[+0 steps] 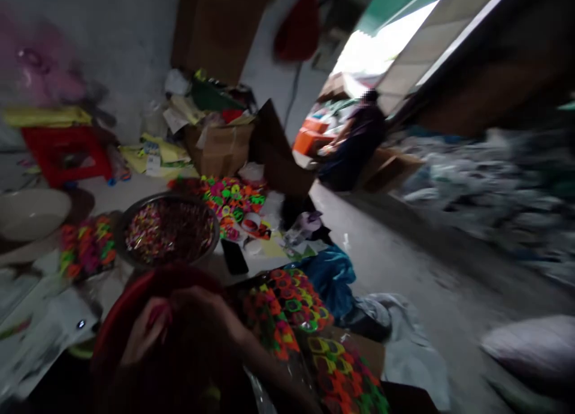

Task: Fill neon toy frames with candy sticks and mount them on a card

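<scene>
nearest, low in the frame: right hand [179, 324], reached in from the lower right and laid over a red basin [130, 300]. fingers [146, 336] bent down across its near rim; blurred and dim, so could not tell whether clamped on it or only resting. no left hand in view.

judged best handled slowly: thumb and fingers set on opposite faces of the rim, wrist kept low, so as not to tip the basin against the things crowded round it.

basin itself looked round, dark red, plastic by its dull sheen, mostly hidden beneath the hand, contents not visible.

just right of the fingers: neon sheets [291, 306] of orange, green and yellow rings, overlapping, running on towards the lower edge. just beyond the fingers: metal bowl [168, 228] full of small shiny pieces, with a black phone [234, 256] flat beside it. left of the fingers, further off: white bowl [31, 213]. well beyond: cardboard box [220, 147] stuffed with paper, red stool [63, 153] by the wall. farthest, right of the fingers: another person [359, 141] seated near the bright doorway.
</scene>
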`<action>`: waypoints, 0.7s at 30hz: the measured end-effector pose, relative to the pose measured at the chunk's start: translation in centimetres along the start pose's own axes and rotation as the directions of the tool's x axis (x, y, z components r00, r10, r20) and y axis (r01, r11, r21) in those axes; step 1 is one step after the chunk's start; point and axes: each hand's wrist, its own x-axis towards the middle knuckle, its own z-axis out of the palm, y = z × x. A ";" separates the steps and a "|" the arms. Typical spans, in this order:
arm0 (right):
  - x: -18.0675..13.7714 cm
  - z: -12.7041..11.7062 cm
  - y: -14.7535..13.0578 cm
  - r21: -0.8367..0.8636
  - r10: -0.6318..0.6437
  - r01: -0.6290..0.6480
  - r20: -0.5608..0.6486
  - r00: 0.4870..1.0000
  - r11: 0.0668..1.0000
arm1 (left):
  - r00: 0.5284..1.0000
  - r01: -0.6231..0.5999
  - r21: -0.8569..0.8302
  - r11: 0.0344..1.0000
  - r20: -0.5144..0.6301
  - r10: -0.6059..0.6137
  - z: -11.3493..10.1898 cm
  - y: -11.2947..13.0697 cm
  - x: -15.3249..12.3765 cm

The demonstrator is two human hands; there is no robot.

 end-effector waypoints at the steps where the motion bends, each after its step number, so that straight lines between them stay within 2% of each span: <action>1: 0.6 0.1 0.2 0.059 -0.005 0.005 -0.002 1.000 0.998 | 0.999 0.017 0.019 1.000 -0.038 -0.016 -0.7 0.3 0.0; 4: 2.0 -0.5 0.3 0.164 0.011 0.002 -0.078 0.997 0.986 | 0.983 -0.154 0.143 0.978 -0.075 0.166 -2.0 1.8 0.8; 6: 2.4 -1.3 0.0 0.159 0.009 0.005 -0.090 0.996 0.987 | 0.956 -0.275 0.262 0.925 -0.029 0.293 -2.4 2.9 1.5; 8: 2.5 -1.9 -0.4 0.123 -0.040 0.048 -0.068 0.997 0.991 | 0.907 -0.400 0.365 0.841 0.022 0.421 -2.6 3.8 1.9; 11: 2.5 -2.3 -1.0 0.053 -0.181 0.184 -0.055 0.982 0.982 | 0.824 -0.528 0.465 0.711 0.078 0.561 -3.1 4.6 1.9; 13: 2.5 -2.0 -1.2 0.015 -0.278 0.279 -0.050 0.959 0.960 | 0.787 -0.574 0.499 0.650 0.117 0.605 -3.4 4.9 1.4; 15: 2.4 -1.6 -1.3 -0.015 -0.340 0.339 -0.044 0.939 0.941 | 0.772 -0.592 0.518 0.617 0.144 0.619 -3.5 5.1 0.8; 21: 1.2 -0.5 -1.4 -0.071 -0.371 0.371 0.013 0.929 0.926 | 0.790 -0.559 0.596 0.577 0.170 0.589 -3.5 4.9 -1.3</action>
